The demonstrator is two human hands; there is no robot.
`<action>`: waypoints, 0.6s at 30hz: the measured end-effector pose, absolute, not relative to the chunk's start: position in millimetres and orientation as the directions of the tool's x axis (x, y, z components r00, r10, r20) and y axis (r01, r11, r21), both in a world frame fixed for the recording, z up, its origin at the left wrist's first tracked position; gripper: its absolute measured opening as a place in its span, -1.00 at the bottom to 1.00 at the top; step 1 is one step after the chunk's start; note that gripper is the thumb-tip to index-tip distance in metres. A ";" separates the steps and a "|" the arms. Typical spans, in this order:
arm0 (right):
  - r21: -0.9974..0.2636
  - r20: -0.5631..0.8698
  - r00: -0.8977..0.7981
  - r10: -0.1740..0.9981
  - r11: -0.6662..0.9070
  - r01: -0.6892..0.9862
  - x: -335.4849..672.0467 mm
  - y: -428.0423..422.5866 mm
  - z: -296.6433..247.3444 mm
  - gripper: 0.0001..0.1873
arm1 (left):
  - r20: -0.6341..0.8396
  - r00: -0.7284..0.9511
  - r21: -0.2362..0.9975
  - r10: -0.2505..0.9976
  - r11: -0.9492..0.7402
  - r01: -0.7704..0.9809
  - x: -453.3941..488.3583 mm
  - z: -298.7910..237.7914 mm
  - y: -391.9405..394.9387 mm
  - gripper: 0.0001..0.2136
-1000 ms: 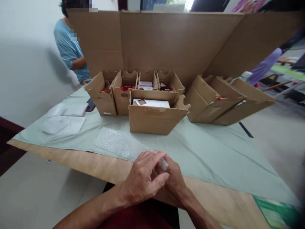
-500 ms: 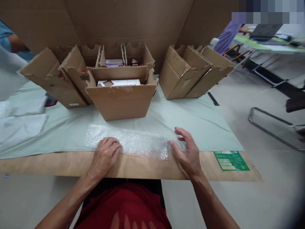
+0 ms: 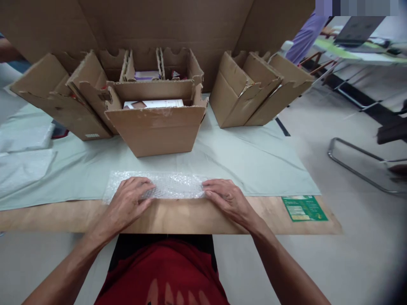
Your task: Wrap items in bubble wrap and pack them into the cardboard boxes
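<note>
A long strip of clear bubble wrap (image 3: 178, 185) lies across the near edge of the green cloth, its lower side reaching the bare wood. On its left part rests my left hand (image 3: 130, 199), thumb apart from the fingers, pressing from above rather than gripping. My right hand (image 3: 227, 197) is at the strip's right end, fingers over it and thumb close beneath, closed on that end. Behind the strip stands an open cardboard box (image 3: 159, 131) with a white box (image 3: 155, 103) inside.
Several open cardboard boxes (image 3: 246, 93) stand farther back, before a tall cardboard panel (image 3: 168, 25). Plastic sheets or bags (image 3: 25, 167) lie at left. A green printed card (image 3: 305, 208) sits on the wooden edge (image 3: 190, 218) at right. Part of another person (image 3: 307, 38) shows beyond.
My right hand has moved left from beside the strip onto its end, and its fingers have closed there. My left hand has shifted slightly left, its thumb now apart from the fingers.
</note>
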State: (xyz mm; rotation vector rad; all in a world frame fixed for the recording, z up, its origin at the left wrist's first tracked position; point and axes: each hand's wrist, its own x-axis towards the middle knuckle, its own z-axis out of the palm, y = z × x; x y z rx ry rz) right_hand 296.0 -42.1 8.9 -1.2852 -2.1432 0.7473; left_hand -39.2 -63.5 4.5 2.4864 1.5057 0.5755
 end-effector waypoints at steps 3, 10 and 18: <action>-0.784 0.095 -0.367 0.926 0.296 0.545 295.5 -40.0 16.1 -0.79 | 0.201 0.447 0.399 0.872 -0.489 0.776 -46.8 8.0 -61.5 -0.80; -0.813 0.077 -0.302 0.950 0.235 0.533 287.8 -33.5 28.0 -0.79 | 0.132 0.474 0.393 0.871 -0.484 0.781 -44.5 28.2 -62.4 -0.58; -0.852 0.211 -0.218 0.953 0.289 0.437 304.5 -24.9 67.4 -0.80 | 0.112 0.274 0.448 0.955 -0.295 0.844 -66.8 36.4 -55.0 -0.70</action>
